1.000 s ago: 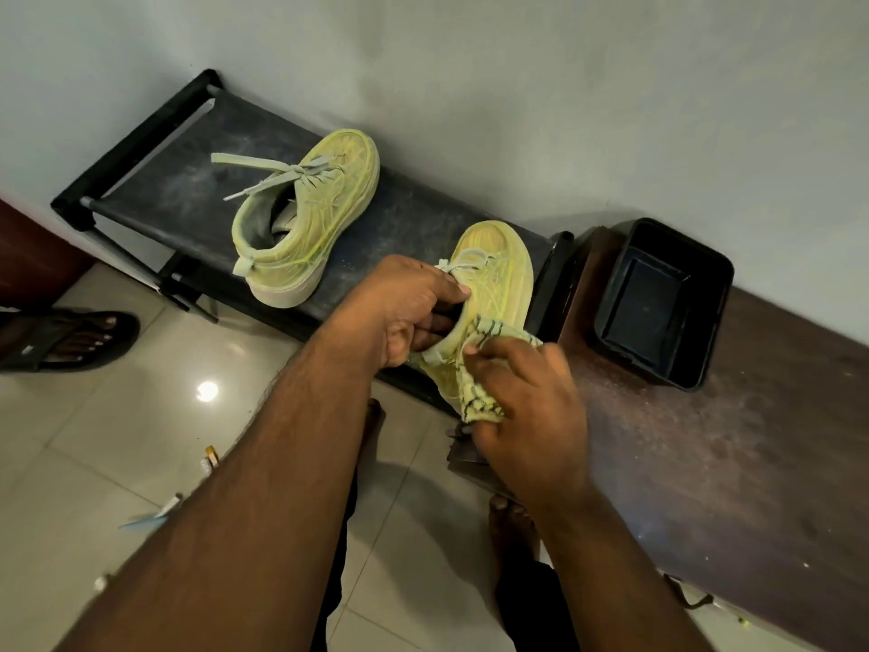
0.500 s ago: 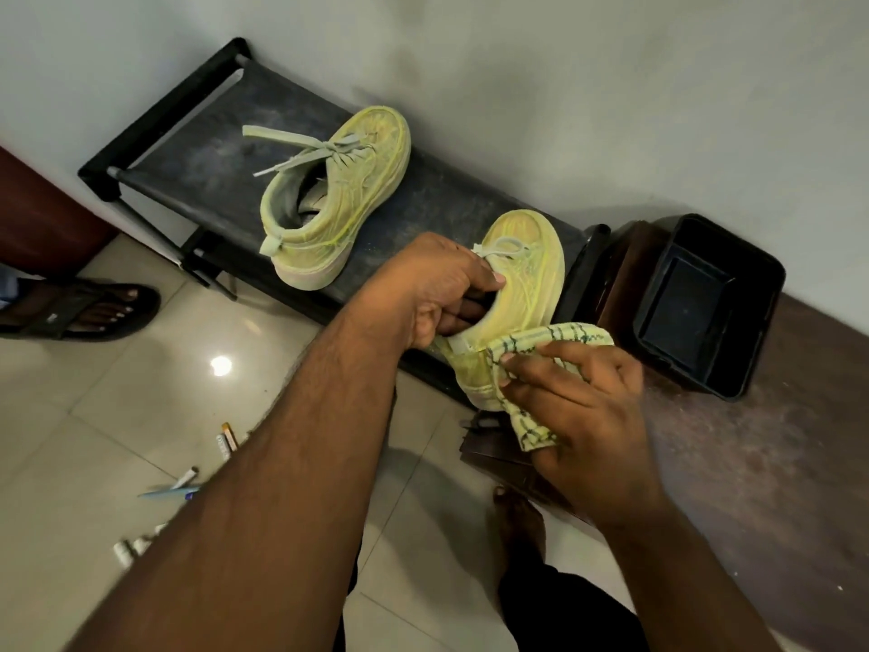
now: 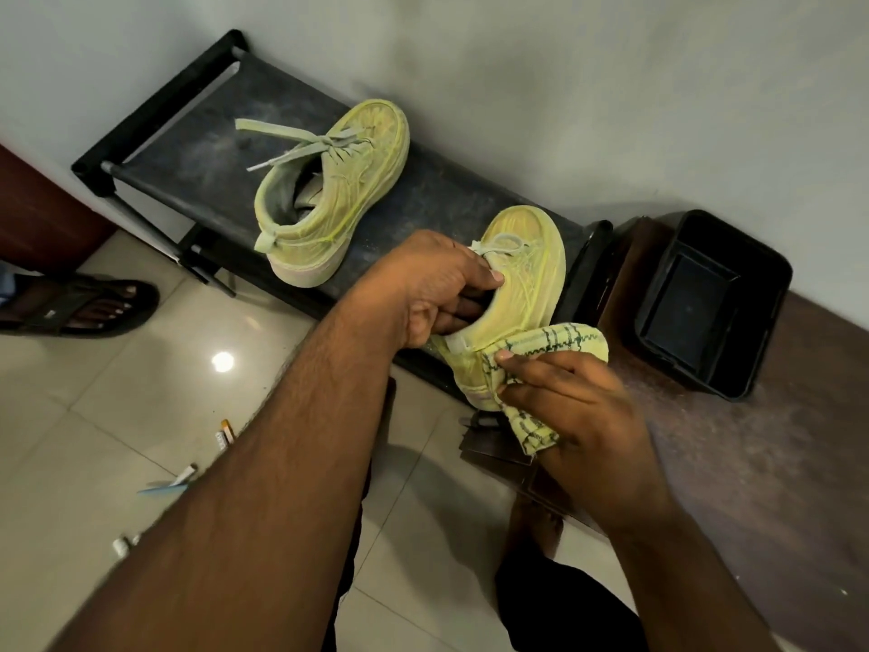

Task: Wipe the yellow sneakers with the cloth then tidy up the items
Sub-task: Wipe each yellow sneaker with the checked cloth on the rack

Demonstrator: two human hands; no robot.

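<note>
Two yellow sneakers are in view over a black shoe rack [image 3: 188, 148]. One sneaker [image 3: 329, 190] stands on the rack with its laces loose. My left hand [image 3: 432, 284] grips the other sneaker [image 3: 526, 275] at its opening, fingers inside, holding it at the rack's front right edge. My right hand [image 3: 578, 407] holds a yellow checked cloth [image 3: 550, 345] and presses it against the heel and side of that sneaker.
A black plastic bin [image 3: 705, 303] sits on a brown wooden bench [image 3: 776, 463] at the right, against the grey wall. On the tiled floor at left are another person's sandalled foot [image 3: 89, 308] and several small scattered items [image 3: 188, 472]. My bare feet show below.
My right hand has slid the cloth along the sneaker's side and heel. The view has shifted slightly; my left hand keeps its grip on the sneaker.
</note>
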